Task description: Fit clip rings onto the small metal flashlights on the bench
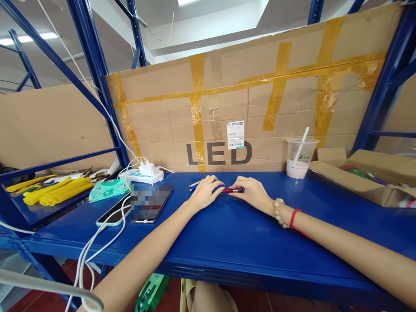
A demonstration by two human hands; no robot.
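Note:
A slim red pen point(232, 190) lies level just above or on the blue tabletop, bridging my two hands. My right hand point(255, 195) pinches its dark right end between thumb and fingers; a beaded bracelet and a red cord circle that wrist. At the pen's left end, the thumb and forefinger of my left hand point(205, 195) close on it, palm down. Blue and silver pens point(194, 186) stick out from behind my left hand, their other ends hidden beneath it.
Left of my arm are a tablet point(156, 203), a phone point(112, 212), a green packet point(108, 189) and a white power strip point(144, 174) with loose cables. A drink cup with straw point(299, 160) and an open carton point(367, 184) stand right. LED-marked cardboard point(156, 125) backs the table.

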